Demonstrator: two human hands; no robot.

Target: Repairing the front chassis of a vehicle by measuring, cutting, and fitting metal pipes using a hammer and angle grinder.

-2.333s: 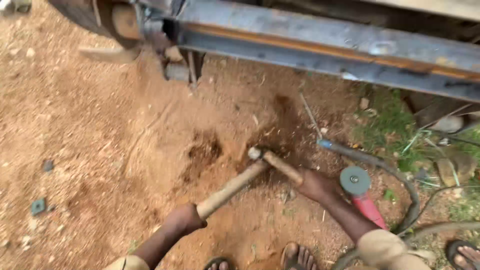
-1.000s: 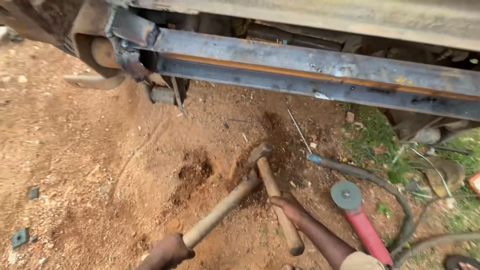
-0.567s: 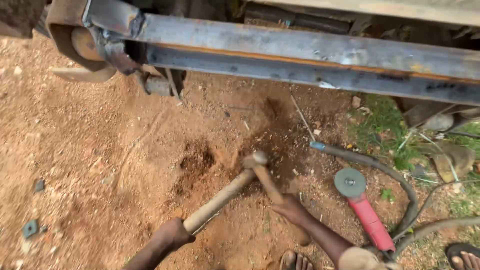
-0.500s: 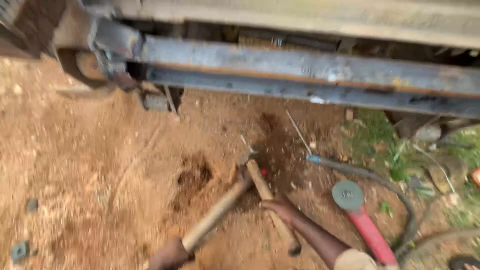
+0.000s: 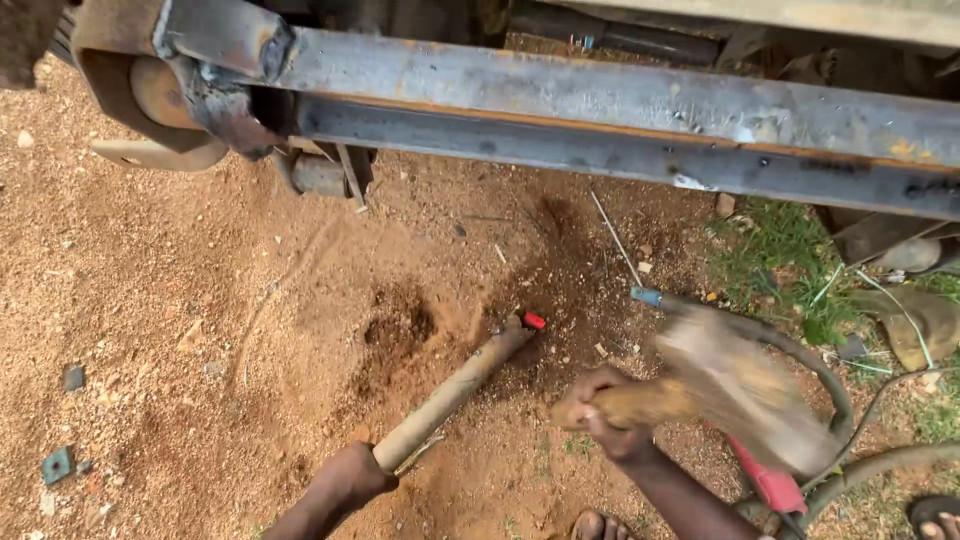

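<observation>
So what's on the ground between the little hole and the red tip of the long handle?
Only bare reddish dirt lies between the hole and the red tip, seen in the head view.

1. Hammer head (image 5: 745, 390), at 3 o'clock from right hand (image 5: 600, 420): motion-blurred, shape unreadable.
2. Red-handled tool (image 5: 765, 485): mostly hidden behind that blur.
3. Left hand (image 5: 345, 480): forearm cut off at 6 o'clock edge.
4. Steel beam (image 5: 620, 110): cropped at 3 o'clock edge.
5. Sandalled foot (image 5: 935, 515): cropped at corner.

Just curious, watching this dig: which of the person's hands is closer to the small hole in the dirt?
Left. The left hand grips a wooden rod just below the hole; the right hand swings a blurred hammer farther off to the right.
</observation>
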